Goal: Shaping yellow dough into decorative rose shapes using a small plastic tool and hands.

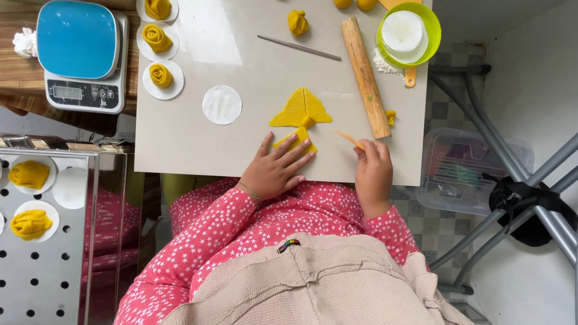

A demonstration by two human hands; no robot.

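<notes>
Near the pale grey surface's (180, 138) front edge, the left hand (278, 168) lay flat, fingers spread, on the folded yellow dough sheet (301, 114), while the right hand (373, 171) pinched a thin orange stick (349, 139).

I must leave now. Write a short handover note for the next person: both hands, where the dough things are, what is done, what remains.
Left hand: flat on the lower tip of the yellow cut dough sheet, on the pale grey board.
Right hand: holds a thin orange stick.
Beside it: wooden rolling pin, thin metal rod.
Done: three yellow dough roses on white paper rounds.
Left: this sheet unshaped; one bare white paper round; small yellow dough lump.
</notes>
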